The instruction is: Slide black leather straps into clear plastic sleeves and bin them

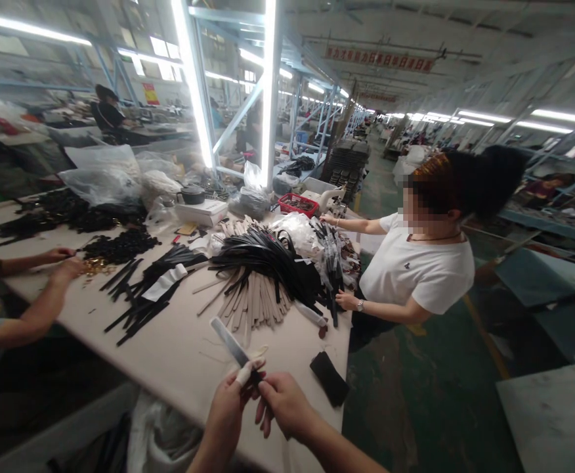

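Note:
Close to the table's near edge, my left hand (232, 397) pinches a flat dark strap strip (229, 342) with a pale sheen, which points away up and to the left. White wrapping covers one of its digits. Against it, my right hand (287, 402) has thumb and finger closed at the strip's near end; the exact grip there is partly hidden by the fingers. Beyond my hands lies a fanned bundle of beige strips (255, 303), with a thick pile of black strips (262, 253) on top. A dark rectangular stack (329, 379) rests to the right.
A co-worker in a white shirt (430, 263) stands at the table's right side, hands on wrapped strips (334, 263). At left, another person's hands (68, 259) work beside small black pieces (120, 246). A red basket (298, 204) and white box (201, 213) sit farther back.

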Demonstrator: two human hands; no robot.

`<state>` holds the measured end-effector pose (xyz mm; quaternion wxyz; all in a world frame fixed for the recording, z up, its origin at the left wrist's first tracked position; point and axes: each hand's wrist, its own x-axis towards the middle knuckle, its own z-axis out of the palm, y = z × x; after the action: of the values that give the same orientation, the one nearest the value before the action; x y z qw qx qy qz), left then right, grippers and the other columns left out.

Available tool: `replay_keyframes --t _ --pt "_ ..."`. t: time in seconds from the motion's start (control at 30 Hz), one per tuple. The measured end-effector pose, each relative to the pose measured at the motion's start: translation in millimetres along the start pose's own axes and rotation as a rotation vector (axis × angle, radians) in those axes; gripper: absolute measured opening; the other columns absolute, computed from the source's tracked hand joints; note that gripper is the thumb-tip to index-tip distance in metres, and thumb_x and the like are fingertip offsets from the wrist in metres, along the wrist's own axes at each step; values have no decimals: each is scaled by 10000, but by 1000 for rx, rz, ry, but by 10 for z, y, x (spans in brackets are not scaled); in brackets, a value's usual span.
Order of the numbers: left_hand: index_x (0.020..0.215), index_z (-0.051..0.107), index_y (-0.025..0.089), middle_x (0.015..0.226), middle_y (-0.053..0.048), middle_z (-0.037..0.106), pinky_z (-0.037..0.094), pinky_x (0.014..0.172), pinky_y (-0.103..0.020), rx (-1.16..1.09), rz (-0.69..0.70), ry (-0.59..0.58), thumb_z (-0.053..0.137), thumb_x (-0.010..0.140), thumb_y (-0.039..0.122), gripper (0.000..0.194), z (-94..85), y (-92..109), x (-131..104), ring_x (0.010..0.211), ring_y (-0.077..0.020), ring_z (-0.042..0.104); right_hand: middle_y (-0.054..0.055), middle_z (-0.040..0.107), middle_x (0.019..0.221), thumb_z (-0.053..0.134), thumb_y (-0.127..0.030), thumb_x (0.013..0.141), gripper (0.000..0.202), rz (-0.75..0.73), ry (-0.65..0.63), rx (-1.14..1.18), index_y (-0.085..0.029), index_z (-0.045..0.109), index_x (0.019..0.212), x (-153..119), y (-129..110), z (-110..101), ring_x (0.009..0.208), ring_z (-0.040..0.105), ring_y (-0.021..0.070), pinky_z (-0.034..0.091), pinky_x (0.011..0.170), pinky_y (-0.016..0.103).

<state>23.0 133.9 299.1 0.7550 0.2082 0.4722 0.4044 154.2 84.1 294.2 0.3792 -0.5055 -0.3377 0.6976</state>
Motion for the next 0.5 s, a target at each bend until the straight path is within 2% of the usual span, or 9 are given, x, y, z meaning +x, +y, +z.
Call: replay_keyframes --t 0.1,0.17,0.27,0.33,0.43,0.5 --pt "1012 752 97 774 -128 742 502 429 -275 -11 -105 -35 771 714 293 357 -18 -237 -17 595 -237 682 13 614 543 527 -592 881 466 14 77 -24 -140 551 768 59 30 -3 375 555 119 409 397 213" --pt "1100 717 118 856 -144 749 468 377 -275 -88 -154 -78 717 763 303 385 -33 -353 9 600 -250 686 10 616 549 530 -580 890 458 43 81 -12 -139 552 767 103 71 -24 374 548 113 415 407 219" --pt "1176 661 139 1047 -179 735 556 492 -315 -231 -293 -177 629 853 310 368 -43 -362 174 763 -274 724 3 625 548 560 -589 867 459 69 82 -1 -133 563 817 130 181 -71 343 529 107 398 388 214" --pt "1123 655 128 1075 -182 726 601 641 -340 -278 -347 -117 569 907 282 279 -16 -307 337 853 -263 730 3 630 540 568 -611 849 474 99 91 12 -138 550 829 123 261 -97 327 527 105 387 379 205" --pt "989 655 115 994 -156 735 604 767 -341 -279 -271 49 538 929 210 162 71 -273 521 824 -215 731 8 637 537 562 -623 836 477 152 84 38 -147 526 832 101 341 -131 331 549 118 414 395 210" --pt "947 655 111 943 -146 738 607 738 -327 -254 -180 72 550 924 203 141 129 -337 529 769 -201 729 12 635 537 554 -614 841 471 140 84 20 -143 537 836 99 361 -157 338 550 125 410 395 215"
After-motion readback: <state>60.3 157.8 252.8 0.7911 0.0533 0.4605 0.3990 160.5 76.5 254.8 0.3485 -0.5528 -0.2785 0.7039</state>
